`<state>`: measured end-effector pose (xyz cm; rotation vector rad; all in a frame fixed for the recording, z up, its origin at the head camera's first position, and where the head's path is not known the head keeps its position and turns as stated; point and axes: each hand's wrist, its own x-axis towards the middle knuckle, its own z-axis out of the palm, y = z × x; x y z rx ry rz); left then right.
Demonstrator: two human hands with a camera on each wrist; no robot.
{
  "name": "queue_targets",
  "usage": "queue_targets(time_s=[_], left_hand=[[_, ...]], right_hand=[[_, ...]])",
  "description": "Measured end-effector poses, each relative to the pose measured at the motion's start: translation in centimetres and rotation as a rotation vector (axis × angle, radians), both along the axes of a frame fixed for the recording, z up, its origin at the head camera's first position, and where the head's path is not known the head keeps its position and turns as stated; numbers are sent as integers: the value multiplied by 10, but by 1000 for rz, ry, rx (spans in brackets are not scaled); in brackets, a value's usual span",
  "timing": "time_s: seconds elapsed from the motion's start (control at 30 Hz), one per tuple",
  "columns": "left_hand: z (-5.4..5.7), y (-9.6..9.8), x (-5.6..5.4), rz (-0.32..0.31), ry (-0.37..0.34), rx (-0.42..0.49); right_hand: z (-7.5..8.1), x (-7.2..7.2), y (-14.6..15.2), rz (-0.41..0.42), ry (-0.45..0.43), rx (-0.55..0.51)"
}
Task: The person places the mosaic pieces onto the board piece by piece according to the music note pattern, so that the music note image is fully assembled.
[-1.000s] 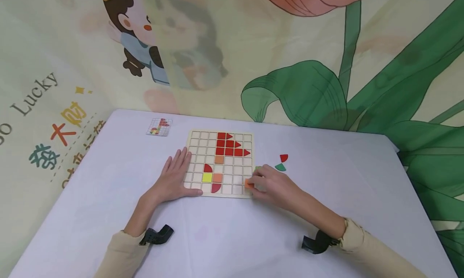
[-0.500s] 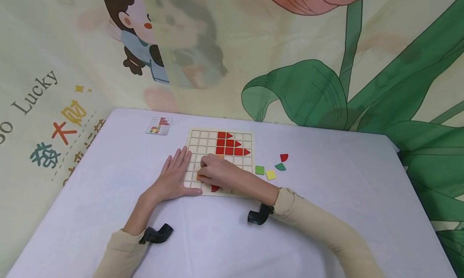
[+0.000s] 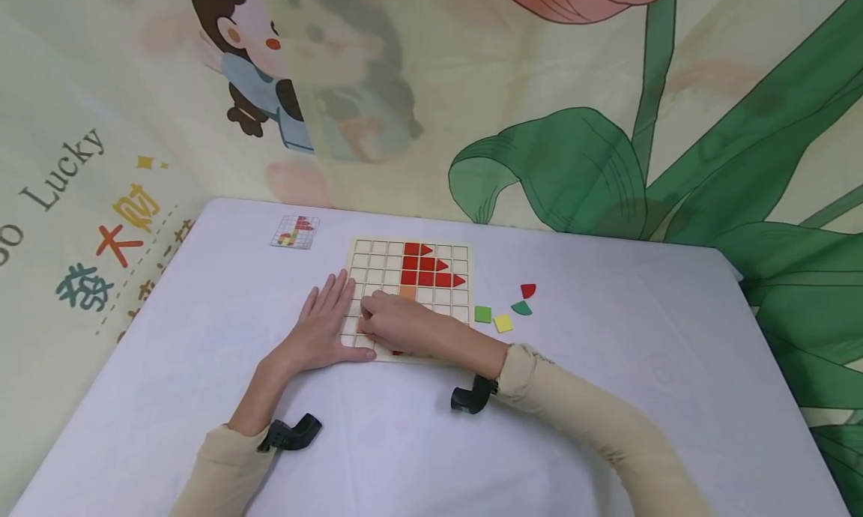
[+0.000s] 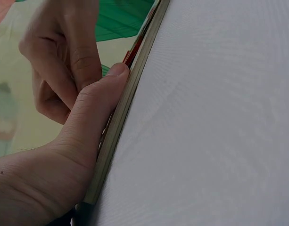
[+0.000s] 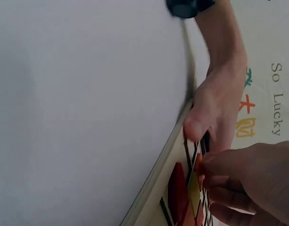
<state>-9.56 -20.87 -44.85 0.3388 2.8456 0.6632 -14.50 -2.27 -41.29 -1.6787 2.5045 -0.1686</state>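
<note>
A pale gridded board [image 3: 377, 259] lies on the white table, bearing red, orange and yellow tiles. My left hand [image 3: 317, 333] rests along its left edge, fingers straight and thumb spread across the lower left corner. My right hand [image 3: 399, 324] is over the lower left cells, with curled fingers pinching an orange square tile [image 5: 199, 163] down at the grid. From the right wrist, a red quarter-round tile [image 5: 177, 193] and a yellow tile [image 5: 194, 190] show beside those fingertips. The right hand hides much of the lower rows in the head view.
Right of the board lie a green square tile [image 3: 482, 315], a yellow square tile [image 3: 503, 323], a green quarter-round tile [image 3: 522, 308] and a red one [image 3: 528, 291]. A small pattern card [image 3: 294, 232] sits at the back left. A printed cloth hangs behind the table.
My right hand has carried the orange tile from the board's right edge leftward across it, shifting slightly further left lately. The loose yellow square has come into view. My left hand stays put.
</note>
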Motion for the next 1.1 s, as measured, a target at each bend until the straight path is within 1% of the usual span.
queue_targets(time_s=[0.1, 0.2, 0.23, 0.27, 0.33, 0.43, 0.47, 0.53, 0.63, 0.73, 0.87, 0.9, 0.97, 1.1], left_hand=[[1, 0, 0, 1, -1, 1], [1, 0, 1, 3, 1, 4], [1, 0, 1, 2, 4, 2], [1, 0, 1, 2, 9, 2], [2, 1, 1, -4, 15, -6], [2, 2, 1, -3, 11, -19], [2, 3, 1, -1, 8, -22], [3, 3, 0, 6, 5, -21], [4, 3, 0, 19, 2, -23], [3, 3, 0, 20, 3, -17], [1, 3, 0, 20, -3, -4], [1, 3, 0, 20, -4, 0], [1, 3, 0, 19, -5, 5], [1, 3, 0, 19, -2, 0]], right_hand=[[0, 2, 1, 25, 44, 29], [1, 6, 5, 43, 89, 25], [2, 8, 7, 49, 90, 9], [3, 12, 11, 58, 80, -12], [8, 23, 21, 80, 21, -46], [15, 46, 42, 122, -94, -80], [16, 54, 51, 136, -127, -77], [17, 67, 68, 157, -143, -66], [13, 79, 92, 151, -107, -57], [9, 83, 116, 87, -85, -74], [7, 80, 145, -39, -95, -133], [7, 78, 153, -75, -91, -149], [6, 71, 167, -149, -54, -172], [4, 49, 192, -301, 65, -197]])
